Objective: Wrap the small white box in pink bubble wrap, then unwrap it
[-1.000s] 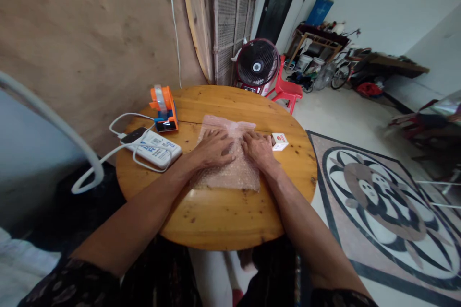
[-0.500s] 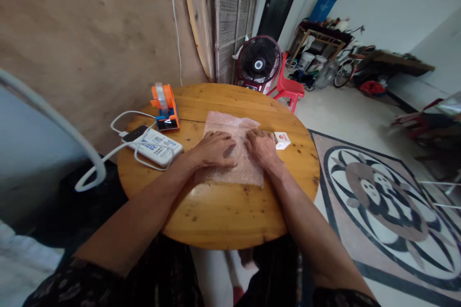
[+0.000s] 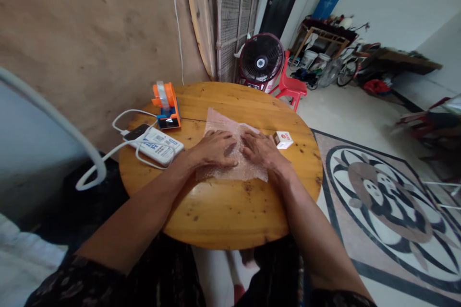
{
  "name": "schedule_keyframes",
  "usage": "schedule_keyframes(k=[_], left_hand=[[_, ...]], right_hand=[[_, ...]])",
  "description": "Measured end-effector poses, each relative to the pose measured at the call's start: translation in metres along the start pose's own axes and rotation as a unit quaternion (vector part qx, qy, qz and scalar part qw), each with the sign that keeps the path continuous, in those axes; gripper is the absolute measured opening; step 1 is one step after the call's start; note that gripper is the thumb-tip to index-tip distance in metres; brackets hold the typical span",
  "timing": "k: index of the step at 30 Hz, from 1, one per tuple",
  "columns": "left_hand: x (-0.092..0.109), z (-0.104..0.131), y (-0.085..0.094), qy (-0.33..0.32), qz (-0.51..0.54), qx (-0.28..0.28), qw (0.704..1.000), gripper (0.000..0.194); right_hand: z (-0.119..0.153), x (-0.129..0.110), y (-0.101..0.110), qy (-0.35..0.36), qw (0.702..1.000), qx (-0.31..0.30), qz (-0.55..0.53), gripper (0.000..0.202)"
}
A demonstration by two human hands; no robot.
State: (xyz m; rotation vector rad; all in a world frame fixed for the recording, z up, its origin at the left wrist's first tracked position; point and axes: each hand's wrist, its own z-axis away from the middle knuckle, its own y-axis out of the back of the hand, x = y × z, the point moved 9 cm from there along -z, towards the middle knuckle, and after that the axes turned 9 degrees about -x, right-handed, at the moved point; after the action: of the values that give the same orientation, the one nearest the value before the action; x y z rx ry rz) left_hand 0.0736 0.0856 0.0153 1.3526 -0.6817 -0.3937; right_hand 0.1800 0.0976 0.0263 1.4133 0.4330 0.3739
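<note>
A sheet of pinkish, see-through bubble wrap point(image 3: 242, 171) lies on the round wooden table point(image 3: 223, 216). My left hand point(image 3: 216, 147) rests palm down on its left half, fingers stretched out and thumb apart. On the right half lies my right hand point(image 3: 260, 147), also palm down, its fingers spread and pointing toward the left one. A narrow strip of wrap shows between the two hands. The wrap's upper right edge looks lifted or creased beside my right fingers. Just right of that hand stands a small white box point(image 3: 283, 140) with red print, untouched.
An orange and blue tape dispenser point(image 3: 167, 105) stands at the table's back left. Near it lies a white power bank point(image 3: 160, 146) with cables and a dark phone-like device point(image 3: 137, 132). Beyond the table are a fan point(image 3: 261, 60) and a red chair point(image 3: 291, 84).
My right hand has slid left, closer to my left hand, and the wrap's right upper edge has shifted inward with it. More of the white box shows. My left hand has barely moved.
</note>
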Motion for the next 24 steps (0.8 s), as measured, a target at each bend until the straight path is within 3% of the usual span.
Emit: schedule_keyframes(k=[10,19,24], left_hand=[[-0.003,0.0005,-0.0019,-0.003,0.003,-0.019,1.0,0.066],[-0.0042,0.0009,-0.0041,-0.003,0.009,-0.029,1.0,0.07],[0.0011,0.0022,0.0038,-0.015,0.012,0.001,1.0,0.046]], right_hand=[[0.0015,0.0072,-0.0035,0.008,0.998,-0.037,-0.043,0.053],[0.0,0.0035,0.0039,0.047,0.999,0.011,-0.014,0.056],[0.001,0.0023,0.006,0.034,0.998,0.004,-0.044,0.055]])
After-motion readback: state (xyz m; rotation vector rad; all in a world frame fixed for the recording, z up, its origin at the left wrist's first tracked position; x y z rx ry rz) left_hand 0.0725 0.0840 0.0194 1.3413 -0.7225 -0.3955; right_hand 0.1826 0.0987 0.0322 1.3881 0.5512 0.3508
